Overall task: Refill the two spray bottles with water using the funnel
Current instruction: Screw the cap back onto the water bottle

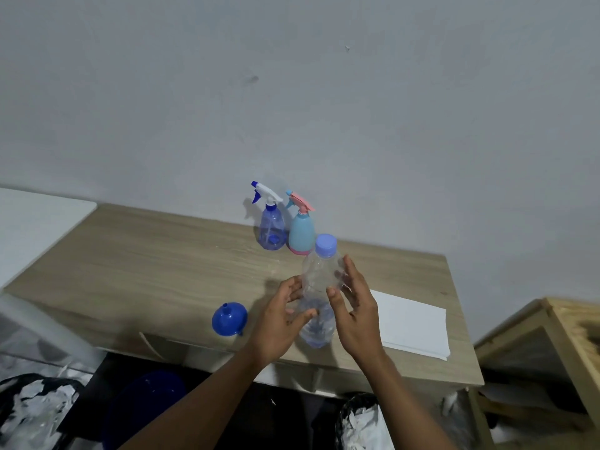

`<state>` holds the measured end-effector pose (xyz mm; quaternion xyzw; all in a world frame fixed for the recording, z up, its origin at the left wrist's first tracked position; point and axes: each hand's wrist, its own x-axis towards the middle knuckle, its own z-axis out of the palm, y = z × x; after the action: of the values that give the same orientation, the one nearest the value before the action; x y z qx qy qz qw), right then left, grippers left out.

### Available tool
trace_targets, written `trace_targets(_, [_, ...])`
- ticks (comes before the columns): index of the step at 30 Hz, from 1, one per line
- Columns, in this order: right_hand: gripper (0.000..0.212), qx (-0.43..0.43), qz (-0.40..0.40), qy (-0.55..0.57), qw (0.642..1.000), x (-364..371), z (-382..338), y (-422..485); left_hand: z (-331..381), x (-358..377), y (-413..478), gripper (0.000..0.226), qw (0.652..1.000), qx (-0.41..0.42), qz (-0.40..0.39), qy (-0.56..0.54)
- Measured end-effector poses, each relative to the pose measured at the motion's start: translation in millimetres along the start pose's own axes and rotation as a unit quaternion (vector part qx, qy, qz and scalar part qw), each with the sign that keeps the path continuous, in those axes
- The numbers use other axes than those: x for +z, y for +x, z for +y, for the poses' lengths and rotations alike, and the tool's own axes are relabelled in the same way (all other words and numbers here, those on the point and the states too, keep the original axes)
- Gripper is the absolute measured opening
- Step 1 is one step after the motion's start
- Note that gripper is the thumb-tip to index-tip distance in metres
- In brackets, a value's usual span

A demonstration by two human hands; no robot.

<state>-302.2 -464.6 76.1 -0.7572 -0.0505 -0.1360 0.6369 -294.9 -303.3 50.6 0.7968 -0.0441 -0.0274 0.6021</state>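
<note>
My left hand (281, 317) curls round the lower half of the capped water bottle (319, 280). My right hand (354, 308) rests straight-fingered against its other side. It stands near the desk (162, 254) front edge, with the funnel (229, 319) left of my hands and the blue spray bottle (272, 233) and teal spray bottle (302, 237) behind.

The funnel (229, 319) is deep blue. The translucent blue spray bottle (272, 232) has a white-and-blue head, the pale blue spray bottle (302, 235) a pink one. The water bottle (319, 277) is clear, capped periwinkle.
</note>
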Motion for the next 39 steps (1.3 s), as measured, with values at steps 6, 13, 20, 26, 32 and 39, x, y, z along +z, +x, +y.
trace_targets(6, [0.057, 0.065, 0.03, -0.021, 0.997, 14, 24, -25, -10, -10, 11, 0.054, 0.999, 0.024, -0.023, 0.007])
trace_targets(13, [0.073, 0.094, 0.058, -0.079, 0.991, 41, 31, -37, -44, -53, 30, 0.048, 0.975, 0.137, -0.019, 0.173])
trace_targets(20, [0.102, 0.18, 0.173, -0.113, 0.962, 77, 51, -42, -101, -141, 37, 0.087, 0.941, -0.024, 0.033, 0.337])
trace_targets(26, [0.098, 0.21, 0.218, -0.121, 0.945, 92, 56, -43, -124, -163, 25, 0.084, 0.919, -0.092, -0.069, 0.377])
trace_targets(32, [0.08, 0.206, 0.221, -0.135, 0.944, 88, 56, -41, -128, -156, 26, 0.063, 0.914, -0.085, -0.059, 0.393])
trace_targets(39, [0.073, 0.177, 0.196, -0.124, 0.957, 56, 59, -16, -95, -119, 58, 0.061, 0.959, -0.039, -0.049, 0.278])
